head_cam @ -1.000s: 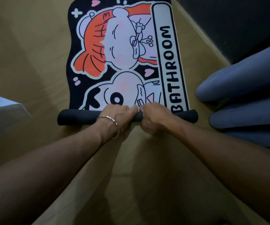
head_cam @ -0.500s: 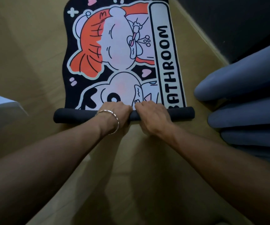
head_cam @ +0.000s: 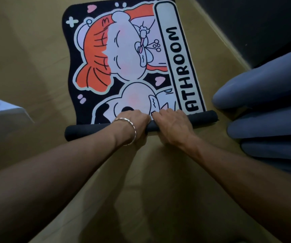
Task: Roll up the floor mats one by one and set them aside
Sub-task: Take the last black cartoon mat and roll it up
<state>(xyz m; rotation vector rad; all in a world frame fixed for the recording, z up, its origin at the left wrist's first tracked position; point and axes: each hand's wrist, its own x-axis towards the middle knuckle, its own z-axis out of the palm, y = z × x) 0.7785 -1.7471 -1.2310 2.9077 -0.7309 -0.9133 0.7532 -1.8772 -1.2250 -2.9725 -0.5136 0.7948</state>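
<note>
**First few turns made, most of the floor mat left to roll**

A black-bordered fabric floor mat (head_cam: 123, 58), printed with an orange-and-white cartoon and block lettering, lies on the tan wooden floor (head_cam: 27, 58). Its flat part runs from the centre of the view toward 12 o'clock. The near edge is wound into a slim dark roll (head_cam: 88, 133) lying crosswise at the centre, with one end toward 9 o'clock and the other toward 3 o'clock.

Both hands sit side by side, nearly touching, at the middle of the roll. The left hand (head_cam: 134, 123), with a thin silver bracelet (head_cam: 130, 130) at the wrist, has its fingers curled over the top of the roll. The right hand (head_cam: 172, 123) grips it the same way just beside.

The roll is thin and nearly all of the print is exposed, so this floor mat looks only just begun. Most of its length has yet to be rolled toward 12 o'clock before it can be set aside.

At 3 o'clock, close to the roll's end, rest several grey-blue rounded shapes (head_cam: 263, 95). They may be floor mats already rolled, but I cannot tell. A pale white object (head_cam: 1, 116) pokes in at 9 o'clock.
</note>
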